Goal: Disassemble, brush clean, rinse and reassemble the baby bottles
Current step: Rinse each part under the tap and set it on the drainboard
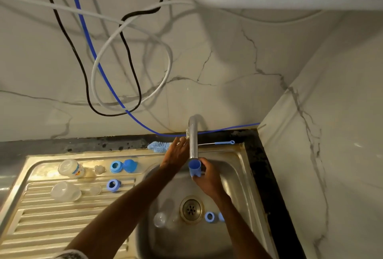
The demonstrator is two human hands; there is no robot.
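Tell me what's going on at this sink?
A person seems to be rinsing bottle parts. The right hand holds a blue cap under the tap spout; the left hand reaches to the tap's base. No running water shows. Two bottles, blue rings and another cap lie on the drainboard; a third bottle and a ring lie in the basin. The brush rests behind the sink.

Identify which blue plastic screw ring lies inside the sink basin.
The blue plastic ring just right of the metal drain; the other two rings sit on the steel drainboard.
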